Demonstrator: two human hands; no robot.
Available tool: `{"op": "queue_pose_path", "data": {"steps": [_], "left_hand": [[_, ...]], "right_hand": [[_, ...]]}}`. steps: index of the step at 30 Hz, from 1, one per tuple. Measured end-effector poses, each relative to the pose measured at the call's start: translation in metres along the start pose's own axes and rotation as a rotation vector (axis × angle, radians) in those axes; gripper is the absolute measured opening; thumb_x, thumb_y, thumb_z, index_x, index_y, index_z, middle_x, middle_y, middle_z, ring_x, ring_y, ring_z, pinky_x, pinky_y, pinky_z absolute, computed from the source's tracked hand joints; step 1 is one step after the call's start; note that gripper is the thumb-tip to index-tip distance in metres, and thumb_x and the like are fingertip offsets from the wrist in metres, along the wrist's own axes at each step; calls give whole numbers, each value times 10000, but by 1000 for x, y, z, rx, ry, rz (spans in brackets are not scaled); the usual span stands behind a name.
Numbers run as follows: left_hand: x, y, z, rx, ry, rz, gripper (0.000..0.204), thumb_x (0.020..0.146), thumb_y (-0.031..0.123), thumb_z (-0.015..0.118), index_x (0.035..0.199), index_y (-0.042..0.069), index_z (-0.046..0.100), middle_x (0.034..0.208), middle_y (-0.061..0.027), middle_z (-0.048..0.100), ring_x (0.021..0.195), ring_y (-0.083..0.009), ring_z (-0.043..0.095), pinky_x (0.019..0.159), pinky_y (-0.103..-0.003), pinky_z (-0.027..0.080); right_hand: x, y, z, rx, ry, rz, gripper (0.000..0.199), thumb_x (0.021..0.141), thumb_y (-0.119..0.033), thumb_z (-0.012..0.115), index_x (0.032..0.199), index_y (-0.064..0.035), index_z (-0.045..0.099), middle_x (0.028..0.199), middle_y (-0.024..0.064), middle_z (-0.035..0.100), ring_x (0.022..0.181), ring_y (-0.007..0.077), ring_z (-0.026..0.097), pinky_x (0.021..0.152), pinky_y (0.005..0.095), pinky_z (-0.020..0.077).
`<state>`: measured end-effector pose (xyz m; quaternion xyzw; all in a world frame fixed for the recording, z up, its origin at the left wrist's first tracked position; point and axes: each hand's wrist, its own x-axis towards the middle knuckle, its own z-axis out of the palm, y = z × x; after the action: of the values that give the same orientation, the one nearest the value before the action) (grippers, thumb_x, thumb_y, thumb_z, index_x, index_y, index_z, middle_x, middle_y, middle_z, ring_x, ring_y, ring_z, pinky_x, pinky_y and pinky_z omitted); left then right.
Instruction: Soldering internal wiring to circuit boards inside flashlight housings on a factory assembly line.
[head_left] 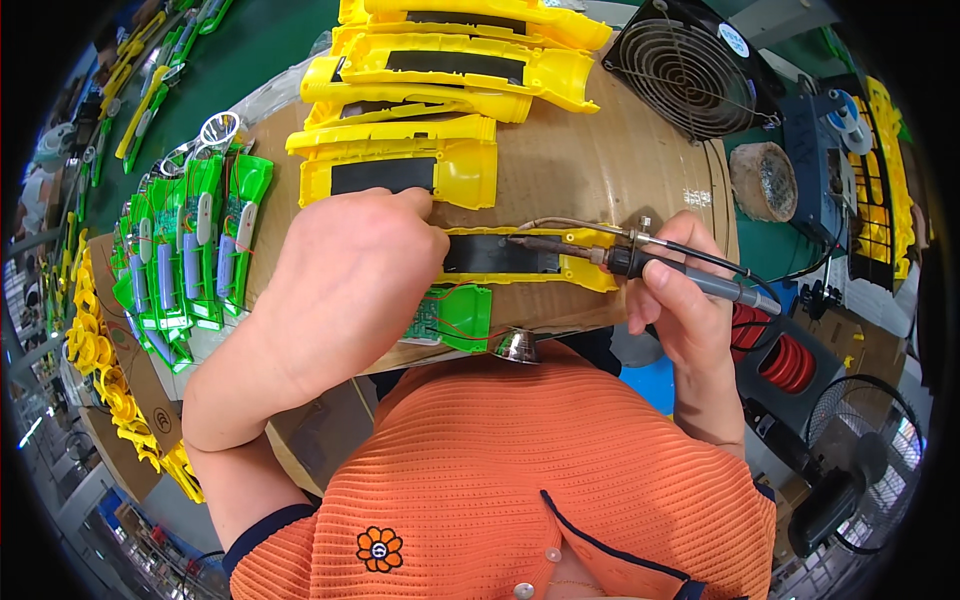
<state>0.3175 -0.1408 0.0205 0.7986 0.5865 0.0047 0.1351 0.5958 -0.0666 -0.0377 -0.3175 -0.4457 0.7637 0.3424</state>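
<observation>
My right hand [685, 300] is closed round the grey handle of a soldering iron [715, 284], which has a metal wire-feed tube clamped along it. The iron's tip points left, over the dark strip of a yellow plastic housing half [590, 272] lying on the cardboard. My left hand [365, 270] is curled over that housing's left end. Its fingers bend under and are mostly hidden, so what they hold cannot be made out. Just below the housing lies a green housing half [465, 318] with a circuit board and red wires; a shiny reflector cup [518, 345] sits beside it.
More yellow housing halves [465, 165] are stacked beyond my hands. At left, several green housings [235, 235] with batteries and reflectors stand in a row. A black fan [690, 75], a round tip-cleaning pot [763, 182] and a blue soldering station [812, 150] stand at right.
</observation>
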Motion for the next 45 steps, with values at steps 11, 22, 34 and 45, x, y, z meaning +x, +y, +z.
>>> {"op": "queue_pose_path", "data": {"steps": [11, 22, 34, 45], "left_hand": [[-25, 18, 16, -156, 231, -44, 148, 729, 134, 765, 840, 83, 681, 883, -46, 589, 974, -271, 581, 870, -415, 438], [-6, 44, 53, -394, 444, -120, 112, 782, 40, 735, 885, 55, 695, 881, -91, 661, 894, -285, 636, 811, -384, 476], [4, 45, 37, -318, 295, -197, 60, 803, 45, 697, 862, 37, 693, 792, -120, 649, 762, -322, 639, 665, -405, 510], [9, 45, 34, -216, 184, -181, 35, 769, 47, 680, 798, 31, 668, 763, -131, 639, 726, -341, 635, 649, -426, 509]], "right_hand": [[-10, 8, 8, 13, 95, 43, 160, 926, -96, 607, 984, -28, 473, 755, 129, 606, 518, 133, 527, 503, 272, 486], [-10, 22, 10, 206, -25, -59, 158, 943, -72, 576, 1024, -38, 446, 717, 101, 560, 532, 176, 548, 589, 340, 498], [-1, -8, -24, -123, -117, 74, 166, 874, -1, 665, 932, -18, 511, 696, 66, 605, 548, 115, 594, 486, 241, 466], [1, -11, -19, -246, -162, 138, 170, 867, -23, 707, 908, -39, 542, 753, 23, 620, 600, 71, 601, 523, 221, 452]]}}
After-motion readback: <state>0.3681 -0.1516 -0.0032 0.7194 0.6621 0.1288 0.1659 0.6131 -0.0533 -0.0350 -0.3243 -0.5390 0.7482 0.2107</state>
